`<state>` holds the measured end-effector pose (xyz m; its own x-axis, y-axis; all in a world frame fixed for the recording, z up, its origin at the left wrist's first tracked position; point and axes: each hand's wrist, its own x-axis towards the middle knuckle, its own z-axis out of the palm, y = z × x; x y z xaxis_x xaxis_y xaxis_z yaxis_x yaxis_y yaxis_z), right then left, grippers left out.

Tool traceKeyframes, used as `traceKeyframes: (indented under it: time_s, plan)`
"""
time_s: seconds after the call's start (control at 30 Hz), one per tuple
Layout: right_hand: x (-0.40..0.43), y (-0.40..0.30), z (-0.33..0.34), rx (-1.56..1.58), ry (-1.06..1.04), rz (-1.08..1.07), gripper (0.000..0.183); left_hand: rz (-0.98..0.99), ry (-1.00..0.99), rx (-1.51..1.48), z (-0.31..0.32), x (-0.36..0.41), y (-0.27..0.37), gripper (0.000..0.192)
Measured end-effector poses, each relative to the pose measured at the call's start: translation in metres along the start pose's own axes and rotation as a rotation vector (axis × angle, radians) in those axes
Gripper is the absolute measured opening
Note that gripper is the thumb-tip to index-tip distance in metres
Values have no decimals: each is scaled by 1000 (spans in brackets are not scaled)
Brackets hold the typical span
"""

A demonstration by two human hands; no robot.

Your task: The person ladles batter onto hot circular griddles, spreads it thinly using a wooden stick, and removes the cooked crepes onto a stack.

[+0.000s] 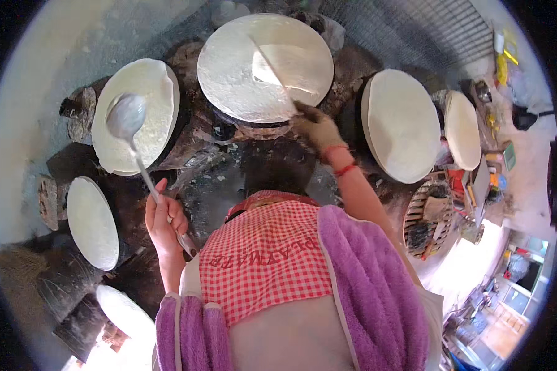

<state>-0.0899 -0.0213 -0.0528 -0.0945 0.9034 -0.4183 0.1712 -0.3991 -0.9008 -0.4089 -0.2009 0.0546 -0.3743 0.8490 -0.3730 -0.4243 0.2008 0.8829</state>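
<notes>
My left hand [165,218] grips the long handle of a metal ladle [126,116]. The bowl of the ladle is over a round griddle topped with a pale flat sheet [155,132]; whether it touches cannot be told. In a tan glove, my right hand [319,131] is closed on a long thin stick or blade [275,72], blurred. That tool lies slantwise across the pale round sheet [232,69] on the far middle griddle. Beside the tool is a bright patch on the sheet. To the right, another griddle carries a smooth pale round [404,125].
More griddles with pale rounds stand at far right [463,131], left [93,223] and lower left [123,310]. Dark blocks [76,167] sit around them. A slatted basket [408,227] with odds and ends is at right. A purple towel [371,287] hangs over my shoulder.
</notes>
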Motion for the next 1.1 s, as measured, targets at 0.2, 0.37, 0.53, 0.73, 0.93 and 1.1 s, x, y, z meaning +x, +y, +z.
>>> traceKeyframes:
  time_s: [0.2, 0.37, 0.53, 0.73, 0.93, 1.1]
  plan:
    - [40, 11, -49, 111, 176, -108, 43, -136, -202, 284, 63, 40, -4, 42]
    - [-3, 9, -39, -261, -233, 9, 46, -273, -286, 71, 97, 61, -19, 39]
    - [-56, 53, -83, -85, -156, -32, 51, -410, -247, -249, 114, 42, -33, 30]
    - [-21, 45, 0, 286, -266, -84, 47, -428, -202, -341, 179, 19, -54, 12]
    - [-36, 9, -37, 279, -315, 160, 33, -858, -231, -1455, 154, 26, -21, 29]
    - [-14, 9, -88, 178, 54, 174, 37, -628, -581, -1230, 113, -17, -28, 41]
